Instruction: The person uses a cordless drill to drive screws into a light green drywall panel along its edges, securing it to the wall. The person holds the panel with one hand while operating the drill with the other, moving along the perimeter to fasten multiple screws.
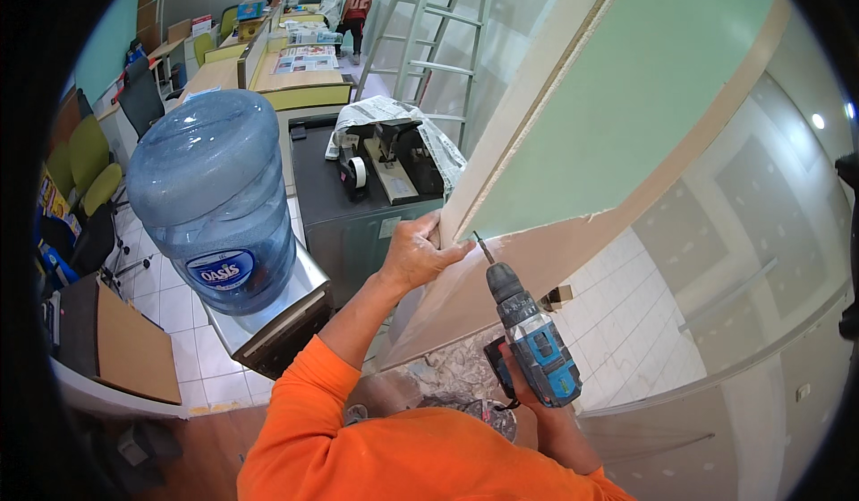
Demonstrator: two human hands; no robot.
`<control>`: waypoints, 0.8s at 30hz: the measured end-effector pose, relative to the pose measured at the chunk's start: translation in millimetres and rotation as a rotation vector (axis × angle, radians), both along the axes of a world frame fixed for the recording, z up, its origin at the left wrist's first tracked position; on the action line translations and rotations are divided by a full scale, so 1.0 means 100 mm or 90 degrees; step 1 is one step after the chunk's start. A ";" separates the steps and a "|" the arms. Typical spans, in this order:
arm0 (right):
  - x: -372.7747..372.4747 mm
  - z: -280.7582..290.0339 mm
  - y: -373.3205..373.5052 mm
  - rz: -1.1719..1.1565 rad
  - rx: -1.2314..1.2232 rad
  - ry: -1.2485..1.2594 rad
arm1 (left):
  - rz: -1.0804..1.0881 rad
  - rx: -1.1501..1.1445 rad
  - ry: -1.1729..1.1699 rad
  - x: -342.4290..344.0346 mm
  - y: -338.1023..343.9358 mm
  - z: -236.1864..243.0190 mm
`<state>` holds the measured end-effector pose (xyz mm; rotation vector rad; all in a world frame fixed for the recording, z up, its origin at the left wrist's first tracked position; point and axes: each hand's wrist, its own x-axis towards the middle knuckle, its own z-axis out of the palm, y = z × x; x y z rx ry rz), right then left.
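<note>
My right hand (pixel 526 383) is wrapped round the handle of a blue and black cordless drill (pixel 540 344). A thin bit (pixel 484 249) points up from its chuck, with the tip at or very near the lower edge of a pale green board (pixel 608 134); whether it touches I cannot tell. My left hand (pixel 417 252), dusted white, grips the board's pale end edge (pixel 465 188), with the thumb stretched toward the bit and the other fingers partly hidden behind the edge. Below the green surface runs a beige wall panel (pixel 528 259).
A large blue water bottle (pixel 210 188) stands on a dispenser (pixel 268 322) at left. Behind it, a dark cabinet (pixel 358 224) holds a tape dispenser (pixel 353 172) and newspaper. A stepladder (pixel 429 36) and a person in red (pixel 356 13) are farther back. Debris (pixel 447 367) lies on the floor below.
</note>
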<state>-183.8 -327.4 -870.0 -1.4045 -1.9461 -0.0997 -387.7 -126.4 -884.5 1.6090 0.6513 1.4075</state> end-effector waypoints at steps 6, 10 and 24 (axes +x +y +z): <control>0.01 0.03 0.04 0.027 0.007 0.010 | 0.045 0.040 -0.012 0.01 0.01 0.01; -0.02 0.03 0.03 -0.004 -0.014 -0.002 | 0.030 0.036 0.021 -0.01 -0.01 0.01; 0.03 -0.04 0.11 0.023 -0.016 0.017 | 0.045 0.046 0.021 -0.01 0.00 0.02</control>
